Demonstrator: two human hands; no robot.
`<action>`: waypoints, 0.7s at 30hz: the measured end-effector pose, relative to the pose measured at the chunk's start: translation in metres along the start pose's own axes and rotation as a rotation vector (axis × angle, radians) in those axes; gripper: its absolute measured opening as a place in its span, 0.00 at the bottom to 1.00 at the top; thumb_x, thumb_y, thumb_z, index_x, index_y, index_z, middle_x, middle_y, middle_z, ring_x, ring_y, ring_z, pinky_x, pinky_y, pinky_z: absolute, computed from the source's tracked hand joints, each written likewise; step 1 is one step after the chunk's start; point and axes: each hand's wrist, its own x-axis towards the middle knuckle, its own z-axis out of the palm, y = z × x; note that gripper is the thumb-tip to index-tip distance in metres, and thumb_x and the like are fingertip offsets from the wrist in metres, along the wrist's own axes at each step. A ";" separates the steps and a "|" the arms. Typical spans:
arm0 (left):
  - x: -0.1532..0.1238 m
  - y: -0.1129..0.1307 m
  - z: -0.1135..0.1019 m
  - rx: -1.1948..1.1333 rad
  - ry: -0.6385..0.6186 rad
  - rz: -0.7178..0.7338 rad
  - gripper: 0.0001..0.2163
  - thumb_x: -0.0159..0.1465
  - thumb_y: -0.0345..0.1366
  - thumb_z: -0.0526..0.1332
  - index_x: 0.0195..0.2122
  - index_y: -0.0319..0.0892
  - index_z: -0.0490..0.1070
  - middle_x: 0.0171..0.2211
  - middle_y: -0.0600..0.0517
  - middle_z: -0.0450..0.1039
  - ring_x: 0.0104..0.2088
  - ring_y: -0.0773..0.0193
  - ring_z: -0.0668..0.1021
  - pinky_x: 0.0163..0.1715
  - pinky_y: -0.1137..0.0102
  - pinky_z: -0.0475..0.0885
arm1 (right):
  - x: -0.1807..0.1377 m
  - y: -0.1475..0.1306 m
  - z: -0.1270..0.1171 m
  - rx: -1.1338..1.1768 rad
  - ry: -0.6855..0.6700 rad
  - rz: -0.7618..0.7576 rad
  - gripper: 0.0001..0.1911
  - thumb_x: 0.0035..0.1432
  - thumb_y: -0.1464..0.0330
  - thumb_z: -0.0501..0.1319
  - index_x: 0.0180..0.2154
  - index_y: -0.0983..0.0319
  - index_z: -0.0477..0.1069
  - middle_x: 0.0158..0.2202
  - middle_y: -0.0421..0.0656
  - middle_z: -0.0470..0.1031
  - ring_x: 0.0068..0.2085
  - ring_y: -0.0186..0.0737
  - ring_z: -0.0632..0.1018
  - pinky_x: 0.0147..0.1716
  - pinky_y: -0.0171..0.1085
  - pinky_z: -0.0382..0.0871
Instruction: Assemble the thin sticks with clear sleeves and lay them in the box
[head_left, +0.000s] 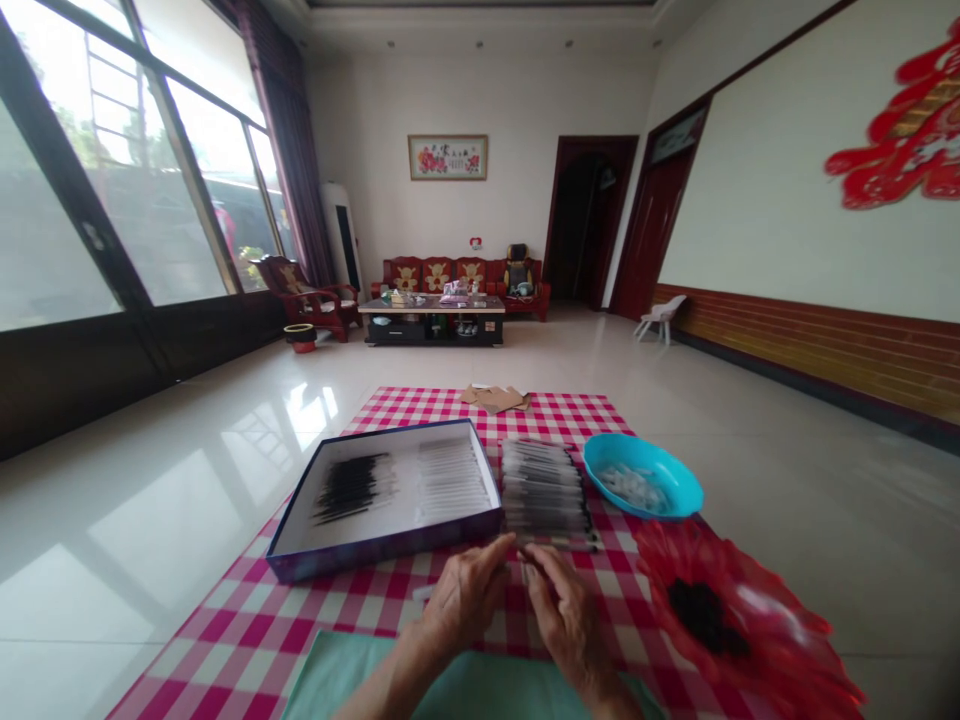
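1. Pens [544, 490] lie in a tight row on the checked cloth [360, 610], just beyond the fingertips; single ones blur together.
2. Left hand [469, 592] and right hand [564, 608] meet fingertip to fingertip at the row's near end; whether they pinch anything, I cannot tell.
3. Box [375, 550] on the left holds dark and clear rods; the blue bowl [675, 482] and the red tray [787, 620] on the right hold small bits too blurred to name.
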 end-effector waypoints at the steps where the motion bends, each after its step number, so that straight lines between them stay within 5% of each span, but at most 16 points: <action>1: -0.001 0.001 0.000 0.018 -0.003 0.036 0.19 0.64 0.30 0.52 0.57 0.42 0.59 0.36 0.49 0.76 0.34 0.65 0.77 0.35 0.72 0.71 | 0.000 -0.003 0.001 0.031 -0.037 0.005 0.11 0.60 0.70 0.53 0.43 0.58 0.70 0.39 0.46 0.76 0.41 0.42 0.77 0.40 0.37 0.72; 7: 0.001 0.011 -0.002 0.146 0.012 0.123 0.18 0.65 0.29 0.50 0.57 0.40 0.57 0.38 0.47 0.74 0.35 0.63 0.76 0.36 0.68 0.73 | 0.002 -0.006 0.004 0.141 -0.073 0.066 0.06 0.57 0.66 0.59 0.35 0.58 0.73 0.33 0.45 0.76 0.35 0.43 0.77 0.35 0.36 0.71; 13: 0.002 0.037 -0.012 0.188 0.214 0.140 0.09 0.63 0.31 0.53 0.44 0.41 0.68 0.40 0.45 0.71 0.40 0.60 0.73 0.41 0.63 0.70 | 0.002 -0.001 0.001 0.451 0.062 0.482 0.13 0.52 0.57 0.62 0.34 0.60 0.72 0.26 0.41 0.75 0.28 0.41 0.76 0.29 0.35 0.70; 17: 0.000 0.035 -0.005 -0.049 0.309 -0.081 0.09 0.64 0.36 0.53 0.32 0.41 0.70 0.26 0.51 0.69 0.29 0.65 0.72 0.32 0.71 0.69 | 0.000 0.004 -0.003 0.723 0.171 0.665 0.14 0.49 0.58 0.65 0.36 0.59 0.71 0.28 0.40 0.76 0.31 0.41 0.76 0.34 0.37 0.71; 21: 0.005 0.027 -0.001 -0.424 0.339 -0.389 0.14 0.65 0.42 0.52 0.46 0.42 0.70 0.33 0.50 0.74 0.30 0.65 0.74 0.32 0.73 0.69 | -0.002 -0.002 -0.003 0.798 0.064 0.697 0.12 0.48 0.60 0.67 0.34 0.59 0.73 0.28 0.40 0.76 0.31 0.40 0.76 0.33 0.37 0.70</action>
